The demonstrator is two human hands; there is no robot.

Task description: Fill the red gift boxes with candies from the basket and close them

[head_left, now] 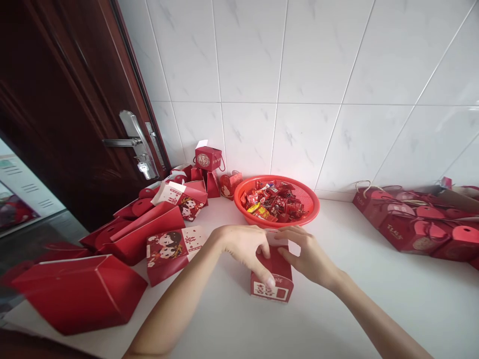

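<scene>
A small red gift box (271, 290) with a pale printed panel on its near end stands on the white tabletop in front of me. My left hand (243, 248) curves over its left side, the thumb pressed on the near end and the fingers bent at the top. From the right, my right hand (312, 254) holds the box, its thumb on the upper right edge and its fingers reaching to the far end. Partly covered by my hands is the box's top. Just behind it sits a red plastic basket (316, 212) of wrapped candies (275, 202).
Red boxes crowd the left side, including a large open box (82, 294) and a box with cartoon figures (170, 254). More handled gift boxes (419, 229) stand in rows at right. A tiled wall (247, 75) closes the back; a dark door (75, 89) stands left.
</scene>
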